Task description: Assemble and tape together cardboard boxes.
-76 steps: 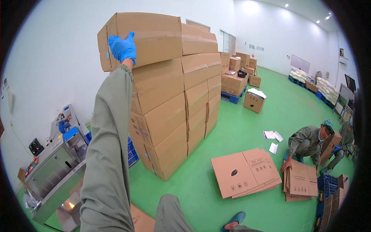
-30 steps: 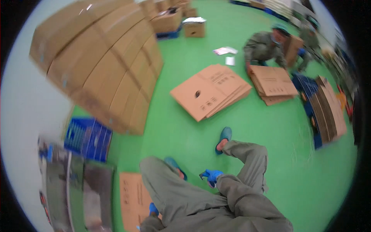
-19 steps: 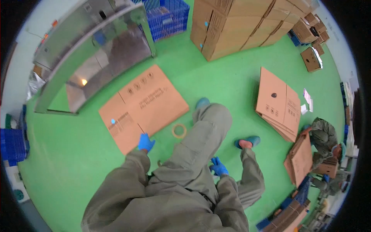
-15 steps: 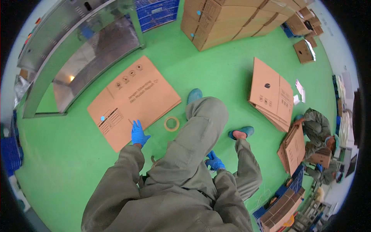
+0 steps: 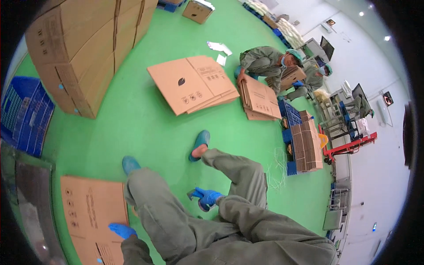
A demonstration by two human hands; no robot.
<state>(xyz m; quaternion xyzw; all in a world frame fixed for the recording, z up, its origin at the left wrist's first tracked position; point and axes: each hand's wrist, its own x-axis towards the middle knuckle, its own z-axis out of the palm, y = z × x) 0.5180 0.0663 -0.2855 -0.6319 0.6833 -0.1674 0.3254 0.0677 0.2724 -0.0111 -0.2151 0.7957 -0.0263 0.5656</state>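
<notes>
Low, left hand [image 5: 123, 230] outstretched over flattened carton [image 5: 93, 201] — empty, right hand [image 5: 208, 196] (also gloved) clasping grey tool [image 5: 191, 194].

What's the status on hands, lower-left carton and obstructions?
Left hand open at flat carton's edge, contact unclear. Right hand gripping small tool. Left leg between hands.

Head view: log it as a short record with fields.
Left hand: blue-gloved, open, at the edge of the flat cardboard; contact unclear
Right hand: blue-gloved, holding a small tool, partly hidden
Ahead: fanned pile on green floor
Left side: box stack, blue crate beside it
Co-worker: crouching person, bare hand on second pile
Far right: red lift
</notes>
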